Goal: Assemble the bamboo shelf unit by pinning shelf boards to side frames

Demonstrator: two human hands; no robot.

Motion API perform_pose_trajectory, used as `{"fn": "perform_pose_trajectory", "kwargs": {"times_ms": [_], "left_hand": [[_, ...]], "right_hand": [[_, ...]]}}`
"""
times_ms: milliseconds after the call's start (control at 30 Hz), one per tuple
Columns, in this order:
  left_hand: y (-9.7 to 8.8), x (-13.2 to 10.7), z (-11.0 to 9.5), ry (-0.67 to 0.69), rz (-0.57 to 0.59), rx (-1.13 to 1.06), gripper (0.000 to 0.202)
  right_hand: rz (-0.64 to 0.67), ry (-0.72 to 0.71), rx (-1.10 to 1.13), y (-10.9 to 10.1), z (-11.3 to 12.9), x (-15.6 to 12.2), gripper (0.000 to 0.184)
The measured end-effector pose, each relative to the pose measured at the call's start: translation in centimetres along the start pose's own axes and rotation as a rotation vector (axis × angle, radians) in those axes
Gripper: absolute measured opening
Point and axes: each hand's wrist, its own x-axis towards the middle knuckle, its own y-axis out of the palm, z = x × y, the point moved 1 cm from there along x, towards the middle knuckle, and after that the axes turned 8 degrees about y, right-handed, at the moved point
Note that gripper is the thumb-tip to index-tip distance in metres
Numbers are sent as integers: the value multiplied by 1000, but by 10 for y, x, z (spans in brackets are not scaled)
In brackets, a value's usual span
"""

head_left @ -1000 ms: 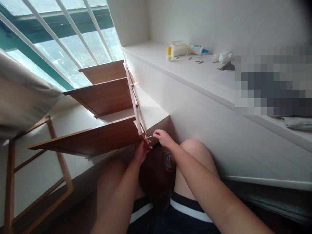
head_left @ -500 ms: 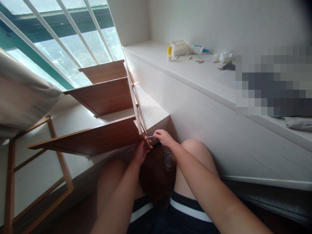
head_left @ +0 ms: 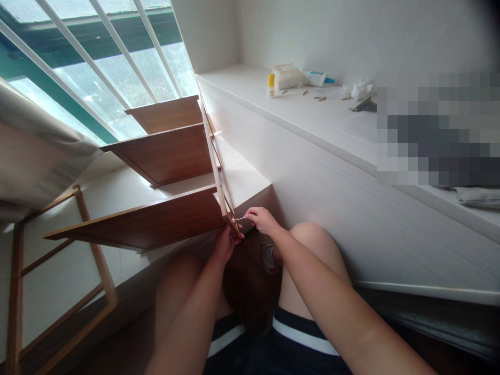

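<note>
A brown wooden shelf unit has three boards, the nearest board joined at its right end to a slatted side frame. My left hand is closed around the near end of that frame, fingers curled about the wood. To its right, my right hand pinches a thin silver hex key. The key's far end meets the frame just above my left fingers. Whatever it fits into is too small to make out.
A second wooden frame leans at the left, below a curtain. The ledge on the right bears several screws, a yellow-capped glue stick, a blue-capped tube and crumpled plastic. A barred window is behind the shelves.
My right hand has shifted very slightly left, and the hex key sits at a slightly different slant. My left hand and the shelf unit have stayed nearly still.
</note>
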Motion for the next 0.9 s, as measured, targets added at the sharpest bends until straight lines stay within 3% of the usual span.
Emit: {"fn": "perform_pose_trajectory", "kwargs": {"times_ms": [533, 767, 900], "left_hand": [[-1, -1, -1, 12, 11, -1, 28], [-1, 0, 0, 4, 18, 2, 32], [-1, 0, 0, -2, 18, 2, 34]], "right_hand": [[93, 54, 103, 3, 2, 0, 19], [-3, 124, 147, 0, 2, 6, 15], [28, 115, 137, 0, 2, 5, 11]]}}
